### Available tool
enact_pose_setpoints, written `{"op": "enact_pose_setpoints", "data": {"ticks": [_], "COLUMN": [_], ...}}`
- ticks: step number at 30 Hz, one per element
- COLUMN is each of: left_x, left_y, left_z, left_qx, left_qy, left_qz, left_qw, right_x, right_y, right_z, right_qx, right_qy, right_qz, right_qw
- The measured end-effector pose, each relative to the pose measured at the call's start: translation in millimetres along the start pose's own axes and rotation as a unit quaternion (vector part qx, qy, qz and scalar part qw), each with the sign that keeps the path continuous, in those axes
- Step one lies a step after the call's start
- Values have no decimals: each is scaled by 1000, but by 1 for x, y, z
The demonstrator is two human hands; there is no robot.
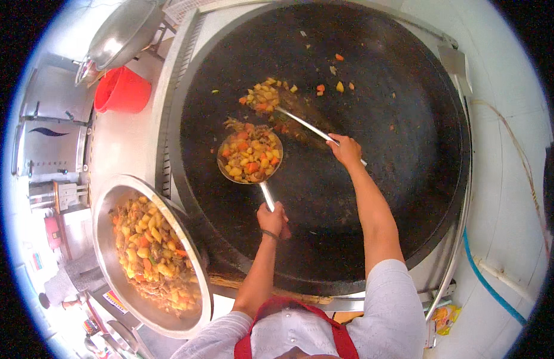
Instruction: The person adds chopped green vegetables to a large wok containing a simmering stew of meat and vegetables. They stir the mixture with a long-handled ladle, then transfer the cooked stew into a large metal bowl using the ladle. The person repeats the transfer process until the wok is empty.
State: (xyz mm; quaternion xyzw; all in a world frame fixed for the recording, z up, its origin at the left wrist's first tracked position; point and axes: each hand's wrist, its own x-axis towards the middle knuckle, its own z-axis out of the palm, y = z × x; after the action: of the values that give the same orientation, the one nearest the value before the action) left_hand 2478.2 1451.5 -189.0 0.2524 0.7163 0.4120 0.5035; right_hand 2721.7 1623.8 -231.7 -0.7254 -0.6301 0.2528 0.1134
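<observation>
My left hand (272, 219) is closed round the handle of a wide, round metal skimmer (266, 194). Diced potato and carrot with brown shreds (251, 154) fill its bowl, level over the left part of a huge black wok (348, 209). My right hand (346, 149) grips the long metal handle of a ladle (307, 124). The ladle's head is hidden by a heap of the same food (266, 96) just beyond the skimmer. A few carrot and potato bits (339, 87) are scattered on the wok's far side.
A big metal basin (103, 239) with much of the same cooked food stands left of the wok, close to my left forearm. Farther back on the left are a red bucket (122, 91) and a large metal bowl (121, 36). A blue hose (489, 281) hangs at right.
</observation>
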Motion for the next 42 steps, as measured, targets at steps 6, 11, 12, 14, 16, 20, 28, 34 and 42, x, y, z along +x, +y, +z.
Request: {"op": "enact_pose_setpoints", "data": {"ticks": [6, 11, 12, 14, 16, 20, 28, 34, 42], "left_x": [1, -32, -44, -72, -102, -167, -269, -334, -346], "left_y": [2, 28, 35, 45, 58, 88, 99, 78, 66], "left_z": [-13, -21, -26, -39, -62, -116, -280, -382, -438], "left_qx": [-9, -33, -47, -72, -95, -76, -98, -53, 252], "left_qy": [-15, -58, -69, -96, -124, -176, -219, -150, 66], "left_qz": [-16, 51, 61, 80, 106, 118, 166, 170, 172], "left_qw": [1000, 996, 995, 990, 982, 974, 956, 973, 950], "right_x": [-73, -172, -188, -221, -249, -310, -439, -486, -478], "right_y": [-38, -67, -70, -80, -92, -103, -173, -180, -215], "right_z": [-83, -159, -172, -198, -223, -257, -266, -230, -185], "right_qx": [-115, -188, -201, -216, -217, -195, -177, -149, -92], "right_qy": [102, 215, 254, 282, 320, 356, 358, 321, 266], "right_qz": [-156, -229, -257, -270, -282, -290, -304, -361, -376], "right_qw": [976, 930, 910, 895, 878, 867, 865, 863, 883]}}
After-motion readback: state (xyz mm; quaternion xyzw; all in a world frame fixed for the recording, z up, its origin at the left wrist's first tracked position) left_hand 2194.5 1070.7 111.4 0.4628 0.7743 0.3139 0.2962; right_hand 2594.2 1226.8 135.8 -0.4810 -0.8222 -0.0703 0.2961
